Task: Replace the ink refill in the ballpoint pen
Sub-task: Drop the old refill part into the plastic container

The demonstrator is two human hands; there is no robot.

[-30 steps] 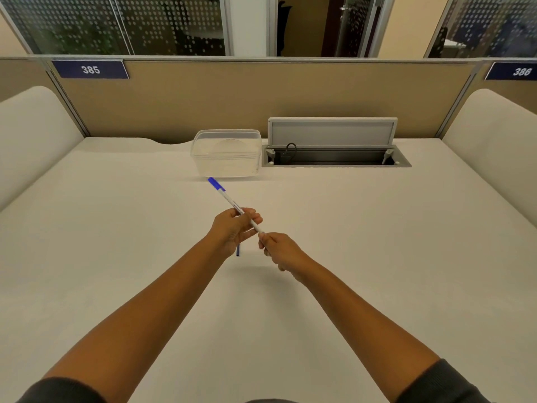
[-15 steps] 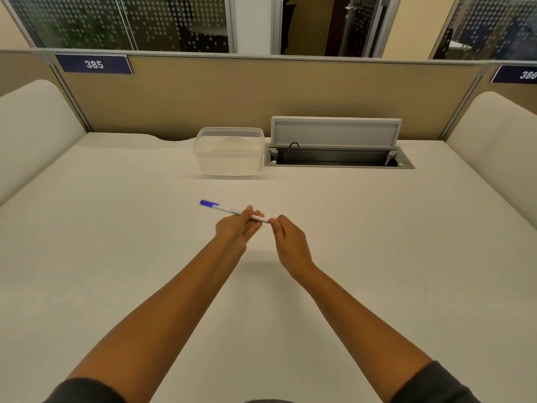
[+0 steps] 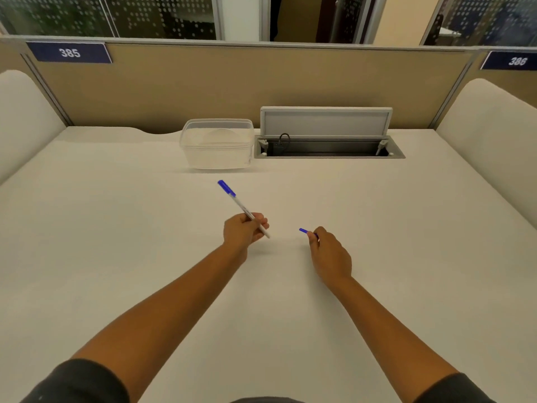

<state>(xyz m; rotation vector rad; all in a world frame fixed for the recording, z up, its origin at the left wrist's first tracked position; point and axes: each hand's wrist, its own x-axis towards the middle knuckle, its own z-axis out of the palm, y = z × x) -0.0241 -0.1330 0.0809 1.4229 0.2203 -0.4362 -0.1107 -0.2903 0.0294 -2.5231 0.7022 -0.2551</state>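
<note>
My left hand (image 3: pixel 244 232) grips a white ballpoint pen (image 3: pixel 241 207) near its lower end. The pen slants up and to the left, and its blue cap points toward the back of the desk. My right hand (image 3: pixel 329 254) is about a hand's width to the right and pinches a small blue piece (image 3: pixel 305 231) between thumb and fingers. That piece is separate from the pen barrel. Most of it is hidden in my fingers, so I cannot tell whether it is an end plug or the tip of a refill.
A clear plastic container (image 3: pixel 217 144) stands at the back of the white desk (image 3: pixel 116 228). To its right is an open cable hatch (image 3: pixel 328 146) with its lid raised. Padded dividers rise at both sides, and a tan partition closes off the back.
My hands were together at the pen's lower end. The right hand has pulled away to the right with a small blue piece, and the left has tilted the pen's cap end up and back.
</note>
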